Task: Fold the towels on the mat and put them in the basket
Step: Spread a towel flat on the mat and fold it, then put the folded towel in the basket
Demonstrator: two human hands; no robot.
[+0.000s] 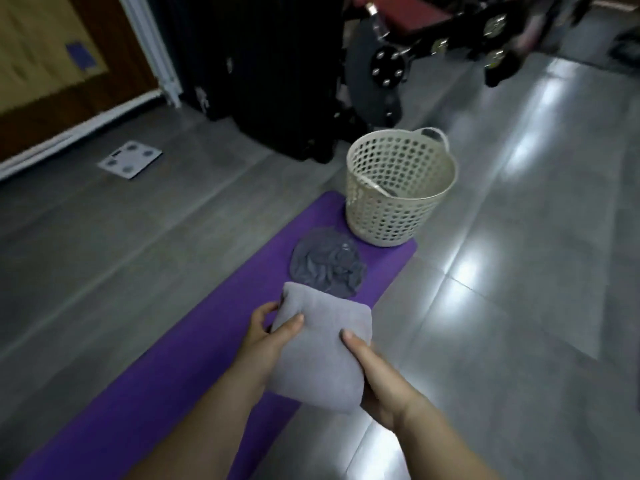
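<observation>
Left fingers: your left hand point(266, 337) pinches the folded towel's left edge. The thumb lies flat on top and the other fingers curl round the edge beneath.
Right fingers: your right hand point(377, 379) grips the near right corner with the thumb pressed on top. The rest are under the cloth, so you cannot tell how they lie.
Folded towel point(322, 344): it is held between your two hands, lifted just over the mat. It is pale grey and soft, folded into a plump rounded packet, with its long axis running away from you, roughly along the mat.
Key relation: the basket point(381, 216) lies ahead of your fingers and a little to the right, upright at the far end of the mat. Your right hand is on its side and your left reaches further forward, so neither is plainly nearer.
In between: a dark grey towel point(327, 263) lies crumpled on the mat, touching or just short of the basket's foot. You will probably have to carry the packet over it.
Mat point(173, 393): purple, running long from you towards the basket.
Basket look: cream plastic with perforated walls and a loop handle at the far rim. You cannot tell what is inside.
Beyond: a black suitcase point(263, 81) stands behind the basket, and a white bathroom scale point(130, 159) lies on the floor well to the left.
</observation>
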